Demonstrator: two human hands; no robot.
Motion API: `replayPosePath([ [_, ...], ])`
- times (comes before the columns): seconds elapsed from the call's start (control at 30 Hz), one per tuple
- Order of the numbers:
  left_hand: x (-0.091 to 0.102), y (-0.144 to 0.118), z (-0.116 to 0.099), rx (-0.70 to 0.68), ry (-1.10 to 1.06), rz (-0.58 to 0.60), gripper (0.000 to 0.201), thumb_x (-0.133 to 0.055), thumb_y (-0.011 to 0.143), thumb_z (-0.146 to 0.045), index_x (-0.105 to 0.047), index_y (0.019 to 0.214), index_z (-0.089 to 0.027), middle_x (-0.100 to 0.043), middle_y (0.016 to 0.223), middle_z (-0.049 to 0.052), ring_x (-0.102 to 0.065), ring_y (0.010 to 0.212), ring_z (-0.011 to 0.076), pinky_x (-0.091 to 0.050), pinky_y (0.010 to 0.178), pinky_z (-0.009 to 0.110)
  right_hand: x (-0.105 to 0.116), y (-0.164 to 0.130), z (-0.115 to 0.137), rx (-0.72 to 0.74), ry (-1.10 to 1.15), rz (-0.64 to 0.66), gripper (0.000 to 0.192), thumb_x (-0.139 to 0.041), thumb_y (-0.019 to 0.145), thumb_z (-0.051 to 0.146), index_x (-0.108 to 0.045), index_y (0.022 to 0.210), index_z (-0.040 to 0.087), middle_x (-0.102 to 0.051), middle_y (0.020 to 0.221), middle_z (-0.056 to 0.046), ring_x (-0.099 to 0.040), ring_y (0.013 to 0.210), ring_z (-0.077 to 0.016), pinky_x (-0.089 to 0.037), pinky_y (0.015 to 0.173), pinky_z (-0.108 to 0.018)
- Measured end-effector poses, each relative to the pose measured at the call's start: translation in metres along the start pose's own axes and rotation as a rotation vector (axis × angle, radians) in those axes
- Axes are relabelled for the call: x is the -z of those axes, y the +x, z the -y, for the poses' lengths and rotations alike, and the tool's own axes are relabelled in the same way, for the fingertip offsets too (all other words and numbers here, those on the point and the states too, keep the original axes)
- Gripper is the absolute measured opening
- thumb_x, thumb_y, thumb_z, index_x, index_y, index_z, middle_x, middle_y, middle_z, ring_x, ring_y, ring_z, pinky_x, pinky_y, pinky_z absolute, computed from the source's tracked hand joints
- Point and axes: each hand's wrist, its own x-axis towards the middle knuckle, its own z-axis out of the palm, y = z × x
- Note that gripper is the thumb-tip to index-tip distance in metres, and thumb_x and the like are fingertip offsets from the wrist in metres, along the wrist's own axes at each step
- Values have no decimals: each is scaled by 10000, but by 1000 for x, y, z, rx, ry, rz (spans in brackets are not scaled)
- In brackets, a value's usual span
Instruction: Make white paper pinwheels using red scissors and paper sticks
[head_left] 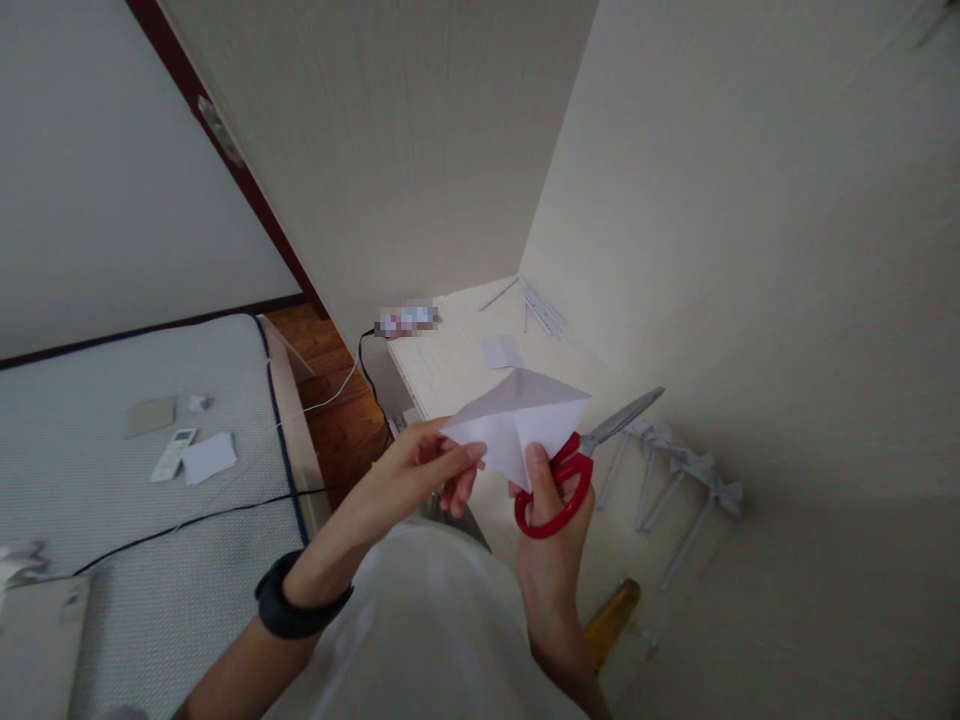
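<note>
A folded white paper [517, 415], kite-shaped with a centre crease, is held up in front of me over a cream table [450, 370]. My left hand [420, 470] pinches its left corner between thumb and fingers. My right hand [551, 520] presses a thumb on the paper's lower point while its fingers sit in the red handles of a pair of scissors [581, 465]. The grey blades point up and right, behind the paper, and look closed. A dark band [296, 605] circles my left wrist.
Rolled white paper sticks [679, 480] lie on the table to the right, more thin strips [540, 305] and a small paper square [501, 352] farther back. A mattress [112, 470] at left carries a remote [172, 453], papers and a black cable. Walls close in behind and right.
</note>
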Motion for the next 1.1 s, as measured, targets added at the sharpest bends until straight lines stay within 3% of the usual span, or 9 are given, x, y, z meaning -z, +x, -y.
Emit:
replayPosePath([
  [0.2, 4, -2, -11, -184, -83, -368, 383, -646, 807, -300, -513, 471, -174, -479, 407, -35, -413, 386, 70, -336, 421, 200, 7, 7, 4, 97, 41, 423, 619, -470, 786, 817, -614, 846, 218, -613, 678, -19, -503, 495, -138, -421, 473, -278],
  [0.4, 7, -6, -25, -302, -132, -554, 365, -624, 758, -206, -472, 426, -192, -411, 399, -39, -371, 370, 73, -301, 373, 208, 5, 12, 11, 8, -136, 589, 714, -398, 662, 938, -566, 805, 259, -599, 715, -60, -556, 650, -228, -489, 599, -364],
  [0.67, 15, -5, -28, -432, -185, -611, 379, -667, 707, -182, -423, 417, -187, -324, 395, -77, -321, 357, 49, -273, 368, 194, 9, 10, 26, -186, -166, 979, 629, -538, 697, 850, -604, 834, 240, -626, 754, -62, -580, 664, -210, -498, 643, -333],
  [0.93, 19, -7, -24, -437, -124, -588, 367, -628, 749, -149, -430, 442, -188, -321, 413, -79, -320, 367, 51, -269, 381, 203, 6, 1, 26, -255, -127, 1030, 688, -552, 628, 893, -586, 788, 225, -574, 680, -22, -539, 621, -182, -461, 591, -306],
  [1.1, 18, -7, -22, -415, -118, -594, 350, -638, 749, -155, -450, 457, -195, -354, 416, -69, -347, 372, 60, -282, 384, 207, 2, -1, 27, -253, -103, 1053, 639, -544, 678, 863, -561, 772, 231, -546, 660, -11, -512, 603, -173, -449, 577, -299],
])
